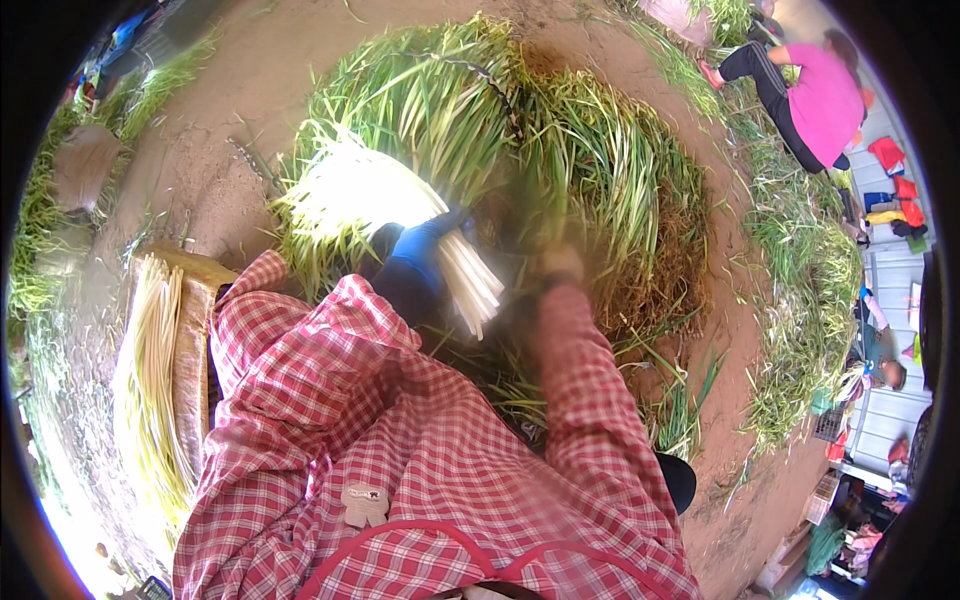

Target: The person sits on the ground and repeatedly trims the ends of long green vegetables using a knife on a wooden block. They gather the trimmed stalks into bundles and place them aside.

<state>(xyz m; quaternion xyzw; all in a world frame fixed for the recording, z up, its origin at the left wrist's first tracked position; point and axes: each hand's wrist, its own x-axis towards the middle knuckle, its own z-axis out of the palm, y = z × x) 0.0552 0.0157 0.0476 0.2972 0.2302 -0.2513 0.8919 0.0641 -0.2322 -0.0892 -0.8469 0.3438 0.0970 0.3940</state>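
Observation:
My left hand (424,244), in a blue glove, is closed around a bundle of leafy stalks (472,277). Their pale cut-looking ends point down to the right, and the leaves fan out to the upper left in glaring light. My right hand (562,264) is blurred beside a large heap of green leafy plants (600,150) with brown roots at its right side. Whether its fingers hold anything cannot be made out. A dark twisted cord (495,86) lies over the top of the heap.
At my left, a bunch of pale stalks (150,375) lies on a tan wrapped block (193,337). Loose greens (799,300) cover the ground at the right. A person in pink (825,105) bends at the upper right; another person (877,349) is farther down.

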